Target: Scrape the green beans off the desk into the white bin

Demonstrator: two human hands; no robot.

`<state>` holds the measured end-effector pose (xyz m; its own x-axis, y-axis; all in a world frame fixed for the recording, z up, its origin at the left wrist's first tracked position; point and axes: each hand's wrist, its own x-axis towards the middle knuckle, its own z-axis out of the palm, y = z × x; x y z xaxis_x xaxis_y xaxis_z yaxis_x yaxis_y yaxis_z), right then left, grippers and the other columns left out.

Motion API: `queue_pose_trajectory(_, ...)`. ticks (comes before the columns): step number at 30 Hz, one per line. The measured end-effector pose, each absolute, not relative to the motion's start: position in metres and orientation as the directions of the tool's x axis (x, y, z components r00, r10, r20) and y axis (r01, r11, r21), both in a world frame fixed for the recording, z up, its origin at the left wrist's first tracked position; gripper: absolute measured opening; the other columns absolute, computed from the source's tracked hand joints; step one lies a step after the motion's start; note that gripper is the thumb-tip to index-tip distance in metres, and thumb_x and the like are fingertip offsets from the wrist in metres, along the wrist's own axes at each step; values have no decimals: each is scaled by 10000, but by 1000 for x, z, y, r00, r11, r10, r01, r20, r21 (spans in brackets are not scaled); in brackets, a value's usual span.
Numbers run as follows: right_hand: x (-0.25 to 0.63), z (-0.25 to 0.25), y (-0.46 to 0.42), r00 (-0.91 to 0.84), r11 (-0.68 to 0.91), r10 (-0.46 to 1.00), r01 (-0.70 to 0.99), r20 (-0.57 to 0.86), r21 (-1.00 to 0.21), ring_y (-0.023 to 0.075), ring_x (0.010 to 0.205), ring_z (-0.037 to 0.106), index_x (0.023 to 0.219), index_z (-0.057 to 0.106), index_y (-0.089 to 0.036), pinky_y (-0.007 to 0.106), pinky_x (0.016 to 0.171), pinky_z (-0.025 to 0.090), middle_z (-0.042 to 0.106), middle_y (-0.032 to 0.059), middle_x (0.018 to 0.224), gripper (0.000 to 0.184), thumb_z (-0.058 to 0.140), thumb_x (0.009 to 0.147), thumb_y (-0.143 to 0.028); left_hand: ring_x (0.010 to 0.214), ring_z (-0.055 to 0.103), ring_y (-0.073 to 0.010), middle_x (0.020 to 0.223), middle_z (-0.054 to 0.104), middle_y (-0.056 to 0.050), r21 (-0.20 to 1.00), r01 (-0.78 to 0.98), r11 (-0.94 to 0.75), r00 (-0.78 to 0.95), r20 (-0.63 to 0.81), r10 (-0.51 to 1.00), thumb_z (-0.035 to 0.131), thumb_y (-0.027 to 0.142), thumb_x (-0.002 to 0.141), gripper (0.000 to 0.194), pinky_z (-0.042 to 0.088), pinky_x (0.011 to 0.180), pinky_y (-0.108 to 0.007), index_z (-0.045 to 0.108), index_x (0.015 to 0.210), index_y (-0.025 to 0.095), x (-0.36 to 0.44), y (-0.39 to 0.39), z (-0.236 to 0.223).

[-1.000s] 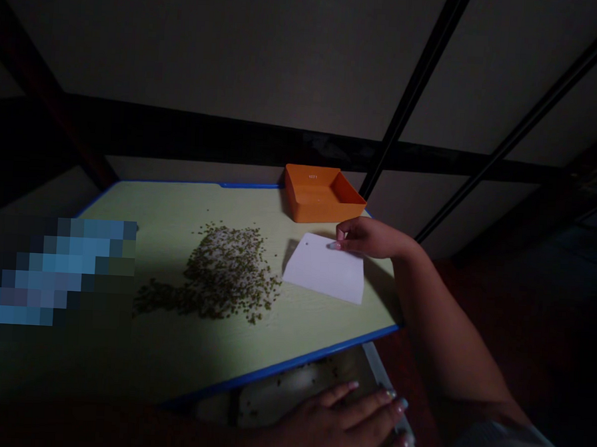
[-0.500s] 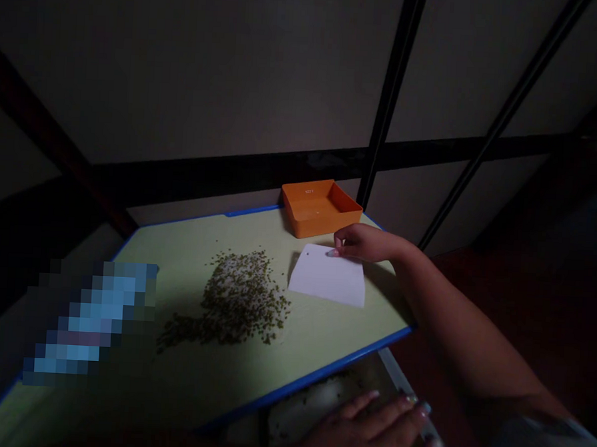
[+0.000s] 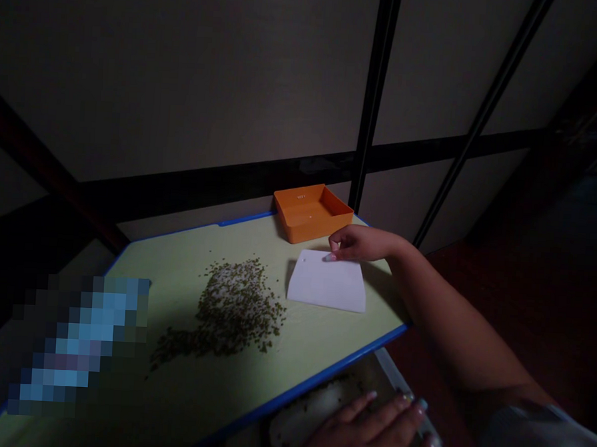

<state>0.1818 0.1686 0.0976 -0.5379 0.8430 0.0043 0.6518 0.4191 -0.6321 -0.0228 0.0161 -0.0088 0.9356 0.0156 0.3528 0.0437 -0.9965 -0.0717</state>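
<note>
My right hand (image 3: 355, 243) pinches a white flat scraper (image 3: 328, 282) by its top edge, with thumb and fingers closed on it. The scraper has a small hole in one corner and stands tilted on the pale yellow-green board (image 3: 264, 388). To its left lies a loose pile of small dark green grains (image 3: 241, 307), spread thin at the edges, with a trail toward the lower left. My left hand (image 3: 368, 430) is at the bottom, fingers stretched out and apart, over a light-coloured tray or drawer (image 3: 385, 368) below the board's edge. Its palm is partly cut off.
An orange shallow box (image 3: 311, 214) sits at the back of the board, just behind the scraper. A blurred-out blue item (image 3: 79, 345) lies at the left. Blue trim (image 3: 315, 384) edges the board, and a panelled wall (image 3: 226, 79) rises behind. Dark grains dot the space beneath.
The view has shifted slightly, so the board and box appear a little lower and more to the left. My right hand still holds the scraper, and the grain pile looks the same.
</note>
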Motion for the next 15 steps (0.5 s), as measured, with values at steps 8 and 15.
queue_pose_trajectory(8,171,92,170,-525,408,851,685,-22,-603,85,572,406,674,504,-153,232,532,311,453,-26,602,292,560,792,-415,1136,575,-131,1239,615,12,-58,25,-998,935,354,3,361,264,962,313,542,843,-266,613,1146,236,-24,17,-11)
queue_pose_trajectory(15,169,91,171,-425,367,905,785,-3,-500,86,546,390,663,518,-149,246,524,278,469,-19,576,264,554,800,-372,1208,512,-130,1298,572,2,-92,29,-995,937,350,-5,332,273,970,329,507,887,-266,574,1191,237,-30,17,-6)
